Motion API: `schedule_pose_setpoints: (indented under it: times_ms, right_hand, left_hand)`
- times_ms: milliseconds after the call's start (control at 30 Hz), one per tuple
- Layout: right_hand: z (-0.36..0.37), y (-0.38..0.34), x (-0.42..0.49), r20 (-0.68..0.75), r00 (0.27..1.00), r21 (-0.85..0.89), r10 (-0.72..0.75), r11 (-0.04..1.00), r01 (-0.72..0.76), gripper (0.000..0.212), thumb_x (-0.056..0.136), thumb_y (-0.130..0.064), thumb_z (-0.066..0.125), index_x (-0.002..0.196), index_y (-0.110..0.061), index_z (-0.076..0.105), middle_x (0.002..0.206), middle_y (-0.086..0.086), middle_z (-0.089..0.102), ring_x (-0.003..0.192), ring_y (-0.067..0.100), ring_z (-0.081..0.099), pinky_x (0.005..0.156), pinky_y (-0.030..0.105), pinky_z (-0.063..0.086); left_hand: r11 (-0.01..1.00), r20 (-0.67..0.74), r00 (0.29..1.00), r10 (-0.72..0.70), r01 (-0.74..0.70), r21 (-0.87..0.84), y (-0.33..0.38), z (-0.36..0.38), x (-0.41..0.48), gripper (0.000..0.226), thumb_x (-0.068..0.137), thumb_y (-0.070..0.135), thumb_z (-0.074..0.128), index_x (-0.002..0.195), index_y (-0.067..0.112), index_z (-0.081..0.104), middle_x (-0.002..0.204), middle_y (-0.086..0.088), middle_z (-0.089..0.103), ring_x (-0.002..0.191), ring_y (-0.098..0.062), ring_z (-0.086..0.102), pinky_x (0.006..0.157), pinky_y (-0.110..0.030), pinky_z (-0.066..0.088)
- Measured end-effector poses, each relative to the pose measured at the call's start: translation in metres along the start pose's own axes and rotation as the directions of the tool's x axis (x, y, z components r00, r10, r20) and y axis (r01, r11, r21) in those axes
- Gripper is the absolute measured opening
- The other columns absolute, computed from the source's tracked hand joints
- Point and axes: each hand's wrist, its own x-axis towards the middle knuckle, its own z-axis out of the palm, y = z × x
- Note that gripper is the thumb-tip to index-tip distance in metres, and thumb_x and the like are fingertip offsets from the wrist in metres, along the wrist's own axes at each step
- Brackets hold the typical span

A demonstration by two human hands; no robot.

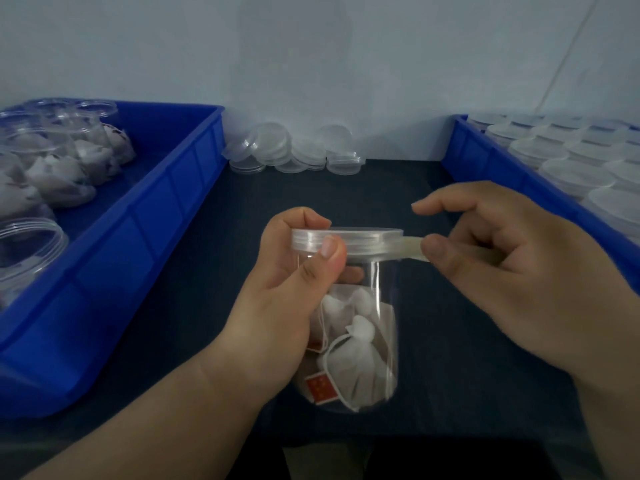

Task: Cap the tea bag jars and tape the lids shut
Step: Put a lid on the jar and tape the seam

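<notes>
Left grip [289, 282] on jar [382, 292], dark table [214, 271], wall [381, 64]

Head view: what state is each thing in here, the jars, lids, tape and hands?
held jar, capped, tea bags inside.
lid, on the held jar.
tape strip, one end on the lid's rim, the other stretched out.
left hand, grips the jar's neck.
right hand, pinches the tape.
left-bin jars, uncapped, tea bags inside.
right-bin jars, capped; taping unclear.
loose lids, piled by the wall.
</notes>
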Motion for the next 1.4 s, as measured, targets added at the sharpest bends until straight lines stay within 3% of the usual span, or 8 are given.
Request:
schedule_pose_setpoints:
  times_ms: [333, 467, 633, 800, 1067, 1167, 1300, 1400]
  right_hand:
    - [0.005, 0.005, 0.003, 0.067, 0.996, -0.021, 0.056, 0.998, -0.055, 0.049, 0.078, -0.064, 0.049, 0.125, -0.057, 0.036, 0.076, -0.013, 0.064, 0.055, 0.000, 0.058, 0.057, 0.005, 0.042]
    - [-0.002, 0.007, 0.004, 0.087, 0.994, 0.042, 0.071, 0.996, -0.074, 0.049, 0.072, -0.068, 0.051, 0.119, -0.060, 0.040, 0.070, -0.006, 0.065, 0.048, 0.003, 0.054, 0.048, 0.008, 0.041]
    - [-0.010, 0.012, 0.002, 0.038, 0.998, 0.069, 0.054, 0.996, -0.056, 0.044, 0.075, -0.065, 0.049, 0.118, -0.057, 0.044, 0.070, -0.005, 0.065, 0.046, 0.006, 0.052, 0.043, 0.010, 0.037]
    - [-0.006, 0.012, 0.000, 0.028, 0.998, -0.018, 0.052, 0.999, -0.051, 0.042, 0.077, -0.064, 0.049, 0.118, -0.055, 0.042, 0.071, -0.011, 0.065, 0.050, 0.004, 0.056, 0.048, 0.006, 0.040]
    - [0.009, 0.014, -0.001, 0.055, 0.997, -0.043, 0.058, 0.998, -0.056, 0.040, 0.077, -0.069, 0.042, 0.116, -0.061, 0.035, 0.082, -0.020, 0.064, 0.066, -0.003, 0.061, 0.069, 0.002, 0.040]
    - [0.013, 0.015, -0.002, 0.022, 0.999, -0.049, 0.039, 0.998, -0.037, 0.038, 0.081, -0.070, 0.039, 0.117, -0.061, 0.033, 0.086, -0.021, 0.063, 0.071, -0.003, 0.061, 0.070, 0.002, 0.040]
    - [0.015, 0.015, 0.000, 0.034, 0.999, -0.056, 0.019, 0.998, -0.017, 0.038, 0.085, -0.077, 0.036, 0.120, -0.062, 0.031, 0.087, -0.021, 0.062, 0.071, -0.004, 0.060, 0.067, 0.004, 0.041]
    - [0.012, 0.016, -0.002, 0.044, 0.999, -0.090, 0.020, 0.996, -0.016, 0.044, 0.088, -0.074, 0.040, 0.128, -0.060, 0.031, 0.089, -0.023, 0.061, 0.074, -0.005, 0.060, 0.070, 0.003, 0.040]
  left_hand:
    - [0.995, 0.039, 0.997, 0.072, -0.069, -0.078, 0.004, 0.004, -0.007, 0.025, 0.074, 0.040, 0.072, 0.097, 0.041, 0.060, 0.089, 0.012, 0.072, 0.080, -0.010, 0.071, 0.063, -0.024, 0.056]
    - [0.994, 0.019, 0.995, 0.094, -0.093, -0.055, 0.004, 0.004, -0.006, 0.029, 0.075, 0.040, 0.070, 0.101, 0.037, 0.058, 0.088, 0.012, 0.072, 0.078, -0.010, 0.071, 0.061, -0.023, 0.056]
    - [1.000, -0.038, 0.999, 0.012, -0.012, -0.004, 0.000, 0.000, -0.003, 0.031, 0.068, 0.057, 0.066, 0.097, 0.048, 0.060, 0.091, 0.008, 0.073, 0.087, -0.019, 0.073, 0.068, -0.029, 0.057]
    - [0.999, -0.023, 0.999, 0.034, -0.034, -0.014, -0.002, 0.003, -0.005, 0.030, 0.070, 0.056, 0.065, 0.098, 0.046, 0.061, 0.093, 0.003, 0.074, 0.086, -0.021, 0.073, 0.069, -0.031, 0.056]
    - [0.998, 0.065, 0.996, 0.057, -0.055, -0.032, 0.001, 0.005, -0.009, 0.018, 0.080, 0.049, 0.061, 0.097, 0.043, 0.060, 0.093, 0.013, 0.072, 0.084, -0.012, 0.073, 0.066, -0.023, 0.057]
    - [1.000, 0.057, 0.998, 0.016, -0.015, -0.023, -0.003, 0.003, -0.010, 0.032, 0.077, 0.055, 0.063, 0.106, 0.043, 0.059, 0.102, 0.006, 0.075, 0.094, -0.020, 0.074, 0.072, -0.028, 0.058]
    - [0.998, 0.091, 0.995, -0.051, 0.049, 0.031, -0.003, 0.000, -0.010, 0.099, 0.050, 0.081, 0.079, 0.133, 0.038, 0.048, 0.119, 0.010, 0.072, 0.112, -0.016, 0.070, 0.086, -0.026, 0.059]
    - [0.996, 0.105, 0.994, -0.044, 0.036, 0.077, -0.002, 0.000, -0.008, 0.088, 0.048, 0.085, 0.076, 0.122, 0.039, 0.061, 0.118, 0.010, 0.073, 0.113, -0.016, 0.070, 0.090, -0.036, 0.060]
